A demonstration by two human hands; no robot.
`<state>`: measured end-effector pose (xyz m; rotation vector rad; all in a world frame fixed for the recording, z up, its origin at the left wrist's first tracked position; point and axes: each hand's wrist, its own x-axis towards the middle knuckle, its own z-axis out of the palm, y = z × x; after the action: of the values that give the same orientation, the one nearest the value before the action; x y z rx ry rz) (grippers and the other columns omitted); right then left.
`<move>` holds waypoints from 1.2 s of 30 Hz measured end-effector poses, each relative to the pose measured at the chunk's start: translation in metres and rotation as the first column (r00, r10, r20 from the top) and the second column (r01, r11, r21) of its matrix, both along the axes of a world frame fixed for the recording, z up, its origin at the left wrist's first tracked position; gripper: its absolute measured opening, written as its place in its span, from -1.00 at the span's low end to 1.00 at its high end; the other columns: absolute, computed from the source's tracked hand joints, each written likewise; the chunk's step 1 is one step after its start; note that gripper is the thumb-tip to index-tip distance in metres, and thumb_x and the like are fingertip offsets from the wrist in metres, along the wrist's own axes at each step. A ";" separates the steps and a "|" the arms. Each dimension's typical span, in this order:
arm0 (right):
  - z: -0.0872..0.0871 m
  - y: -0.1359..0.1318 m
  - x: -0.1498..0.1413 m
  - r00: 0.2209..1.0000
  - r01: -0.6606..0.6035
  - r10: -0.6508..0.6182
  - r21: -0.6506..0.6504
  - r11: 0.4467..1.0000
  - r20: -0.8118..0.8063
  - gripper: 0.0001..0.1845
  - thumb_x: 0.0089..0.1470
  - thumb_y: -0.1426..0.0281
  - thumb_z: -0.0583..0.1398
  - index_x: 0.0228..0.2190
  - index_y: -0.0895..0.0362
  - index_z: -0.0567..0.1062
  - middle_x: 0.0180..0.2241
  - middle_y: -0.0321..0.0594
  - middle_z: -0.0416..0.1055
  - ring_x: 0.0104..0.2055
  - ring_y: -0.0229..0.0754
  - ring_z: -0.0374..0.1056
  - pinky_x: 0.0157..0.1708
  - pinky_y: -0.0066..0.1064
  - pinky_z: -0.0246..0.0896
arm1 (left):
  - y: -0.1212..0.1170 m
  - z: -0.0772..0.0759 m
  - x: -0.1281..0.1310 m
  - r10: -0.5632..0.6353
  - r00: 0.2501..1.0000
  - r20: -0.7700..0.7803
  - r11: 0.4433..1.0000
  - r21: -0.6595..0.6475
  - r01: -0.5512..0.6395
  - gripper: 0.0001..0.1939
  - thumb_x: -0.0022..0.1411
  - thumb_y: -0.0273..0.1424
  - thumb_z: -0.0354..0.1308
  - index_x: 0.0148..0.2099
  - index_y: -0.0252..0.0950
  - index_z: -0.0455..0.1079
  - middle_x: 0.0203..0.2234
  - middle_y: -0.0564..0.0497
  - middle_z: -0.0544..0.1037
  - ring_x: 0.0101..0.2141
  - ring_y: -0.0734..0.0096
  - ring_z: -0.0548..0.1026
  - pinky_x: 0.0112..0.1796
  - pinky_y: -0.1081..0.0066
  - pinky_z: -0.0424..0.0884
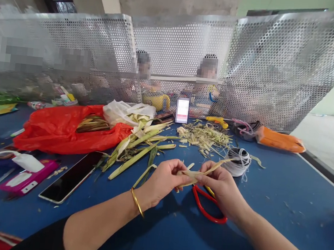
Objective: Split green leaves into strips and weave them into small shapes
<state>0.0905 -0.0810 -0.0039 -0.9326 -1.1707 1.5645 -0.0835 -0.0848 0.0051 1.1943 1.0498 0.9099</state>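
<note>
Between both hands, above the blue table, is a strip of pale dried husk point(190, 175). My left hand point(165, 178), with a gold bangle at the wrist, is closed on its left part. Thumb and fingers of my right hand point(223, 186) pinch the strip farther right, and a narrow end sticks out past them toward the upper right. Red-handled scissors point(209, 211) lie on the table under the hands, their blades hidden. Just behind the right hand stands a spool of white thread point(237, 164). Loose husk leaves point(136, 157) lie in a pile beyond the left hand.
A red plastic bag point(56, 125) with dried husks lies at left. Nearer are a dark phone point(72, 176) and a magenta power strip point(30, 178) with a white cable. Husk scraps point(207, 137), an orange packet point(280, 140) and a perforated metal screen point(181, 43) stand behind; people sit beyond it.
</note>
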 end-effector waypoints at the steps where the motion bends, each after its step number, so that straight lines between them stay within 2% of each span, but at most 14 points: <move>1: -0.001 0.000 0.000 1.000 0.006 -0.006 -0.011 1.000 0.012 -0.65 -0.23 0.27 0.42 -0.51 0.13 0.39 -0.58 -0.37 0.37 -0.49 -0.31 0.23 -0.45 -0.46 0.07 | 0.000 0.001 -0.001 -0.001 1.000 0.000 1.000 -0.003 0.001 -0.73 -0.05 -0.36 0.33 -0.40 -0.31 0.28 -0.56 0.15 0.38 -0.58 0.59 0.29 -0.53 0.50 0.29; 5: 0.000 0.003 0.004 0.998 0.036 -0.034 -0.040 0.999 0.051 -0.67 -0.23 0.27 0.42 -0.49 0.15 0.43 -0.58 -0.37 0.34 -0.52 -0.33 0.18 -0.47 -0.46 0.04 | 0.001 0.001 -0.005 -0.025 1.000 0.017 1.000 -0.004 0.025 -0.77 -0.07 -0.47 0.31 -0.37 -0.32 0.31 -0.55 0.13 0.43 -0.55 0.57 0.37 -0.46 0.50 0.33; 8: 0.001 0.006 0.006 0.996 0.050 -0.048 -0.037 0.998 0.071 -0.69 -0.22 0.27 0.41 -0.51 0.16 0.43 -0.59 -0.39 0.31 -0.53 -0.35 0.15 -0.48 -0.46 0.02 | 0.002 0.000 -0.007 -0.025 1.000 0.014 1.000 0.009 0.025 -0.73 -0.10 -0.55 0.31 -0.29 -0.33 0.37 -0.50 0.10 0.48 -0.48 0.55 0.41 -0.40 0.50 0.35; 12: -0.001 0.006 0.005 0.994 0.049 -0.046 -0.028 0.998 0.098 -0.69 -0.18 0.24 0.39 -0.52 0.16 0.43 -0.63 -0.40 0.28 -0.54 -0.36 0.14 -0.47 -0.45 0.02 | 0.003 0.000 -0.008 -0.007 1.000 0.030 1.000 -0.017 0.008 -0.70 -0.09 -0.54 0.31 -0.23 -0.35 0.40 -0.49 0.08 0.50 -0.47 0.53 0.43 -0.38 0.49 0.37; 17: -0.001 0.003 0.004 0.994 0.079 -0.077 -0.024 0.997 0.082 -0.65 -0.16 0.18 0.38 -0.51 0.15 0.40 -0.58 -0.34 0.37 -0.49 -0.31 0.25 -0.42 -0.44 0.11 | 0.003 0.004 -0.008 0.019 0.999 0.035 0.999 -0.040 -0.018 -0.72 -0.09 -0.55 0.29 -0.24 -0.37 0.42 -0.51 0.07 0.50 -0.48 0.54 0.42 -0.41 0.50 0.37; 20: 0.002 0.001 0.003 0.997 0.067 -0.065 -0.030 0.997 0.052 -0.64 -0.13 0.19 0.36 -0.51 0.12 0.34 -0.62 -0.36 0.37 -0.54 -0.31 0.26 -0.45 -0.44 0.10 | 0.004 0.007 -0.008 0.028 0.999 0.042 0.999 -0.046 -0.026 -0.73 -0.09 -0.54 0.29 -0.25 -0.37 0.43 -0.51 0.07 0.49 -0.48 0.54 0.41 -0.43 0.51 0.35; 22: 0.003 0.000 0.002 0.999 0.051 -0.051 -0.024 0.998 0.017 -0.64 -0.10 0.21 0.35 -0.53 0.11 0.29 -0.70 -0.42 0.31 -0.62 -0.35 0.18 -0.52 -0.47 0.02 | 0.003 0.007 -0.008 0.022 0.998 0.052 0.998 -0.060 -0.019 -0.71 -0.11 -0.53 0.31 -0.24 -0.37 0.43 -0.51 0.06 0.50 -0.49 0.53 0.40 -0.44 0.50 0.35; 26: 0.004 -0.002 0.000 0.997 0.050 -0.052 -0.040 0.998 -0.048 -0.59 -0.11 0.28 0.35 -0.58 0.10 0.21 -0.78 -0.53 0.10 -0.71 -0.44 -0.08 -0.64 -0.50 -0.28 | 0.001 0.005 -0.007 -0.018 0.997 0.072 0.993 -0.116 0.026 -0.68 -0.13 -0.51 0.33 -0.23 -0.37 0.46 -0.47 0.04 0.51 -0.47 0.51 0.42 -0.42 0.48 0.36; 28: 0.005 -0.002 0.000 0.997 0.033 -0.038 -0.075 0.997 -0.072 -0.65 -0.11 0.29 0.36 -0.54 0.10 0.26 -0.77 -0.55 0.06 -0.72 -0.45 -0.13 -0.66 -0.50 -0.35 | 0.001 0.005 -0.007 -0.027 0.997 0.065 0.990 -0.133 0.036 -0.68 -0.14 -0.52 0.33 -0.23 -0.37 0.48 -0.47 0.03 0.51 -0.47 0.52 0.41 -0.42 0.48 0.35; 31: 0.005 0.000 0.002 0.997 -0.023 0.015 -0.102 0.995 -0.079 -0.74 -0.09 0.30 0.35 -0.43 0.14 0.39 -0.77 -0.53 0.09 -0.72 -0.46 -0.12 -0.66 -0.50 -0.36 | 0.003 0.006 -0.009 -0.017 0.999 0.051 0.992 -0.120 0.023 -0.70 -0.13 -0.54 0.31 -0.24 -0.38 0.48 -0.46 0.03 0.52 -0.48 0.53 0.40 -0.43 0.49 0.35; 36: 0.003 0.004 0.007 0.996 -0.077 0.071 -0.125 0.989 -0.056 -0.75 -0.07 0.28 0.35 -0.49 0.18 0.44 -0.76 -0.46 0.17 -0.68 -0.44 -0.03 -0.64 -0.51 -0.26 | 0.007 0.010 -0.014 0.013 0.999 0.037 0.992 -0.122 -0.008 -0.73 -0.10 -0.53 0.30 -0.25 -0.37 0.49 -0.43 0.02 0.53 -0.49 0.55 0.40 -0.41 0.50 0.35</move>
<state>0.0971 -0.0772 -0.0005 -0.9350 -1.0904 1.7295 -0.0970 -0.0782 0.0146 1.0670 1.0670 0.8609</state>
